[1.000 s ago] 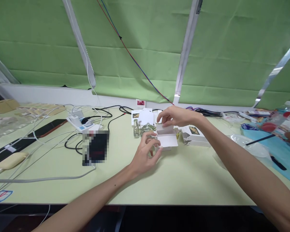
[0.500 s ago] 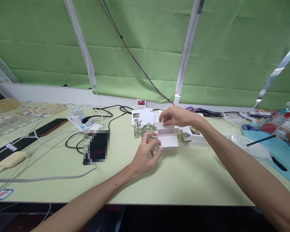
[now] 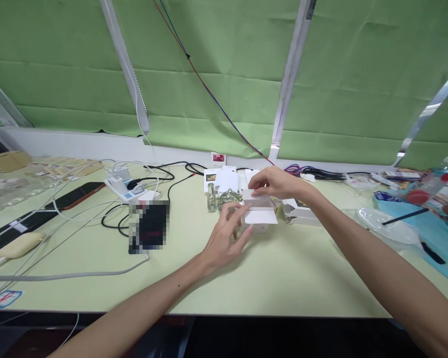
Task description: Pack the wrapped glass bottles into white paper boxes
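A small white cardboard box [image 3: 260, 217] lies on the table in front of me with its flaps folded out. My right hand [image 3: 276, 183] reaches over from the right, thumb and fingers pinched on the white panel at the box's far side. At the box's left edge is my left hand [image 3: 226, 231], fingers curved and apart, fingertips beside the front flap; whether they press on it I cannot tell. Just behind that hand stand a round clear glass bottle [image 3: 229, 196] and a slim glass bottle [image 3: 211, 198].
Another opened white box [image 3: 302, 213] lies to the right, partly behind my forearm. White cards and boxes [image 3: 226, 180] stand at the back. On the left are a power strip [image 3: 134, 195], cables and a blurred-out device [image 3: 151, 226]. A clear plastic lid [image 3: 386, 226] sits at the right.
The front flap has shifted slightly, and more of the box's front shows below it. My right hand has moved slightly to the right and down on the far panel. My left hand hardly moved.
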`<move>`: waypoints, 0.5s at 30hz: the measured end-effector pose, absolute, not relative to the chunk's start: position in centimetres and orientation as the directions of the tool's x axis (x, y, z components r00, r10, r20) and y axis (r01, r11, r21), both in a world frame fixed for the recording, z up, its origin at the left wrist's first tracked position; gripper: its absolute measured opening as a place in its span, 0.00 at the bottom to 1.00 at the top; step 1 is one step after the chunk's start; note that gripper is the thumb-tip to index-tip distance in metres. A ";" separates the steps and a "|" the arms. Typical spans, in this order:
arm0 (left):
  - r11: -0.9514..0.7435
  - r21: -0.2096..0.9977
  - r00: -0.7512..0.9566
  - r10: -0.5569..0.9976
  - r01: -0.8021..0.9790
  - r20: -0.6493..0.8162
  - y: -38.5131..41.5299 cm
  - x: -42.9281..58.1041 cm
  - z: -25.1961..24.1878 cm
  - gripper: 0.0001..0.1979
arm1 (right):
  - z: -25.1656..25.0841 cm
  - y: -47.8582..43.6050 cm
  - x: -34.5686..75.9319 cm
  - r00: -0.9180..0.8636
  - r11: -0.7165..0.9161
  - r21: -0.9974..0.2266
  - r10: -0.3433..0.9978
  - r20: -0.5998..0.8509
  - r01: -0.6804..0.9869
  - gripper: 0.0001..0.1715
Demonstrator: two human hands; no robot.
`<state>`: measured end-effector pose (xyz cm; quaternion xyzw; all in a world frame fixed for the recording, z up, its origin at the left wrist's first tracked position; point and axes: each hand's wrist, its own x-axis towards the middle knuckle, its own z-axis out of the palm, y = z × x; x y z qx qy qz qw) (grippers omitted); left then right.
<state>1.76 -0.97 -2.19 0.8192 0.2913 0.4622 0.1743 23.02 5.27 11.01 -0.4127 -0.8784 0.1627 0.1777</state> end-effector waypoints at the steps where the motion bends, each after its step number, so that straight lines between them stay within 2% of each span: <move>1: -0.767 0.555 0.410 0.642 0.323 0.648 -0.9 1.7 -2.2 0.24 | 11.0 5.2 23.1 -0.596 0.609 -0.431 0.782 0.185 0.666 0.08; 10: -0.770 0.529 0.418 0.638 0.357 0.647 -1.0 1.7 -2.2 0.25 | 10.5 4.6 23.6 -0.531 0.581 -0.503 0.807 0.257 0.639 0.10; 15: -0.777 0.520 0.421 0.629 0.353 0.653 -0.9 1.7 -2.2 0.25 | 10.3 4.6 23.7 -0.520 0.572 -0.501 0.815 0.257 0.649 0.10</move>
